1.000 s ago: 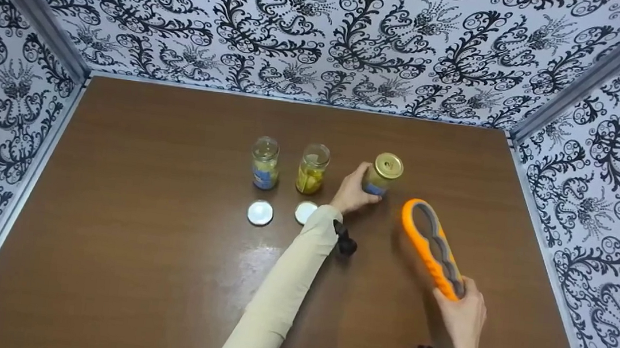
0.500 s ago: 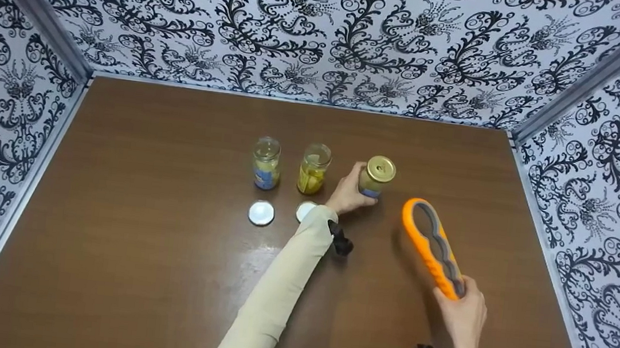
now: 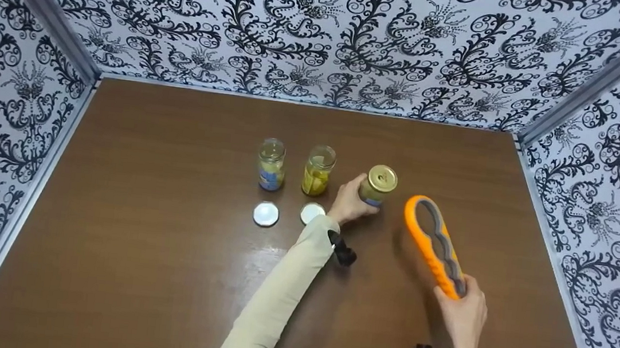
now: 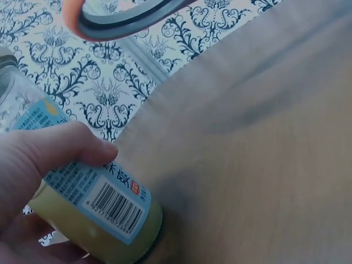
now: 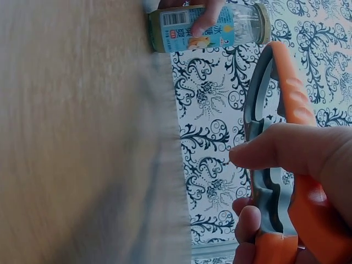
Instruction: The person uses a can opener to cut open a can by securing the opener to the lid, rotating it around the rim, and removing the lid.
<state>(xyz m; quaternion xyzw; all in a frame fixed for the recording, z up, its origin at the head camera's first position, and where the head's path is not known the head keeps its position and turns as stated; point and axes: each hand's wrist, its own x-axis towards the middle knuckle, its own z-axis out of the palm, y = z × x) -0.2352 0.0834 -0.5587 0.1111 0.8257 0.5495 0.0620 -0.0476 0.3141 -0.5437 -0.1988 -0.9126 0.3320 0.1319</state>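
Observation:
My left hand [image 3: 351,202] grips a glass jar [image 3: 376,188] with a gold lid [image 3: 382,179]. In the left wrist view the thumb lies across the blue label [image 4: 118,206] of this jar, above its barcode. My right hand [image 3: 463,318] holds an orange jar opener [image 3: 424,241] with a grey wavy inner edge by its lower end. The opener is raised over the table, to the right of the jar and apart from it. In the right wrist view thumb and fingers wrap the orange handle [image 5: 316,220].
Two lidless jars stand left of my left hand: a blue-labelled jar [image 3: 271,165] and a jar with yellow pieces [image 3: 318,172]. A white lid [image 3: 266,214] and another white lid [image 3: 312,213] lie before them on the brown table [image 3: 137,225]. Patterned walls [image 3: 324,37] enclose the table.
My left hand has brought the gold-lidded jar a little nearer to me; it first shifted slightly left. The right hand and jar opener have hardly moved.

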